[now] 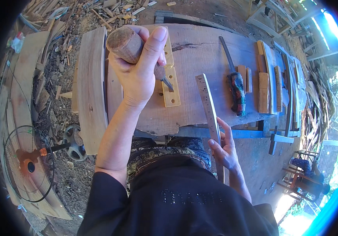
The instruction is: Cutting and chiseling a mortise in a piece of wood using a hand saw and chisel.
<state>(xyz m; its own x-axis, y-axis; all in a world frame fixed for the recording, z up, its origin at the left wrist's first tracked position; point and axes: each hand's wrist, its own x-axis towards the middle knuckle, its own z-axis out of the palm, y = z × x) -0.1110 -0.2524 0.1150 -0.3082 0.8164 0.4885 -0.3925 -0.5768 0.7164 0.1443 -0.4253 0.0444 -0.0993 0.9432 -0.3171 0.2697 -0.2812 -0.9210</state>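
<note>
My left hand (135,72) is raised over the bench, wrapped round the thick wooden handle (125,44) of a chisel. The narrow metal blade (168,83) points down over a yellowish strip with holes (172,94) that lies on the wide wooden slab (200,43); whether blade and strip touch I cannot tell. Close to the slab's near edge, my right hand (224,149) grips a long narrow wooden strip (207,102) between thumb and fingers. Dark marks or small holes run along that strip. Its upper end reaches over the slab, its lower end beside my body.
Right on the slab lies a long-bladed tool with a cloth-wrapped handle (237,94), near small wood blocks (263,90). A bar clamp (289,90) stands farther right. Another plank (92,86) lies left. A fan (29,165) and scattered wood scraps (114,15) surround the bench.
</note>
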